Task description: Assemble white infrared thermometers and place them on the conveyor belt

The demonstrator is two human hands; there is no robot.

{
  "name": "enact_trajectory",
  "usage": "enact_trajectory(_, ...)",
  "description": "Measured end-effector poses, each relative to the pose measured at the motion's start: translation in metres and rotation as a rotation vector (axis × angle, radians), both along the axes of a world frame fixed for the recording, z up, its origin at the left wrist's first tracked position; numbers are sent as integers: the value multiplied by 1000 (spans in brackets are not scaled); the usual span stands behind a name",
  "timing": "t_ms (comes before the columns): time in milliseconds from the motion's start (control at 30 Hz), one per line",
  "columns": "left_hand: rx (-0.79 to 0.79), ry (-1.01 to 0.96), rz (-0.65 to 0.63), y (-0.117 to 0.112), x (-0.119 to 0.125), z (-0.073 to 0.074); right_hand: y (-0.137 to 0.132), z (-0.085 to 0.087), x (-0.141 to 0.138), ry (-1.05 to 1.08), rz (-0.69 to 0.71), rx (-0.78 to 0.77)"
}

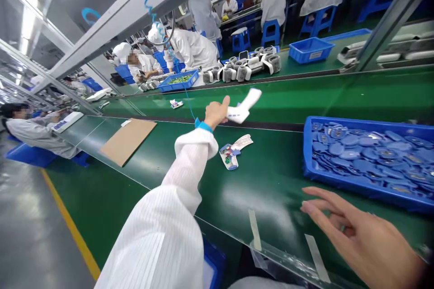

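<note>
My left hand [216,114], with a blue wrist strap, grips a white plastic handheld device [242,107] above the green workbench. Just below that hand, a small white-and-blue part with a paper strip [229,154] lies on the bench surface. My right hand [356,230] sits at the lower right with its fingers apart and holds nothing. It is just below a blue tray [305,144] heaped with flat blue rounded parts.
A brown cardboard sheet [128,141] lies on the bench to the left. Across a second green belt, white devices [242,70] stand beside a blue tray of green parts [178,81]. Co-workers in white sit along the benches. A coiled blue cord [149,6] hangs overhead.
</note>
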State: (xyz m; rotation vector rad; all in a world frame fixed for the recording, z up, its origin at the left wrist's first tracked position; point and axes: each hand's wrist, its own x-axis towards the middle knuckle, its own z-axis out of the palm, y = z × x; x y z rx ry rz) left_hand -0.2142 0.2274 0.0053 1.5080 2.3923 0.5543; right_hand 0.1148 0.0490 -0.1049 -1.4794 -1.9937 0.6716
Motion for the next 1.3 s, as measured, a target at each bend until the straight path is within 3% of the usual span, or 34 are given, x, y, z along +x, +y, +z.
enact_trajectory(67, -35, 23, 52, 13, -12, 4, -1, -1, 2, -11, 38, -74)
enact_trajectory(133, -73, 43, 78, 3, -16, -4, -3, -2, 10, -42, 10, -126)
enact_trajectory(267, -134, -7, 74, -55, -1, -47, -2, 1, 21, -58, -55, -147)
enact_trajectory(367, -99, -110, 82, -96, 23, -80, 3, 15, 7, 13, -26, -119)
enact_trajectory(467, -12, -248, 64, -126, 51, -94, 6, 35, -15, 70, 11, 8)
enact_trajectory(633, 261, -601, -173, -177, 96, -79, 10, 64, -31, 117, 129, 305)
enact_trajectory(767, 289, -842, -367, -207, 123, -63, 5, 71, -26, 110, 189, 284)
enact_trajectory(867, 241, -853, -445, -217, 136, -57, -11, 77, -16, 38, 161, 256)
enact_trajectory(1000, 303, -627, -466, -218, 144, -57, -34, 87, 11, -82, 89, 328)
enact_trajectory(1100, 274, -728, -286, -212, 146, -63, -37, 68, 45, -161, -45, 190)
enact_trajectory(1200, 77, -1149, -65, -207, 146, -70, -35, 21, 85, -339, -212, -37)
enact_trajectory(1300, -65, -1405, -65, -206, 146, -74, -36, -21, 127, -375, -361, -75)
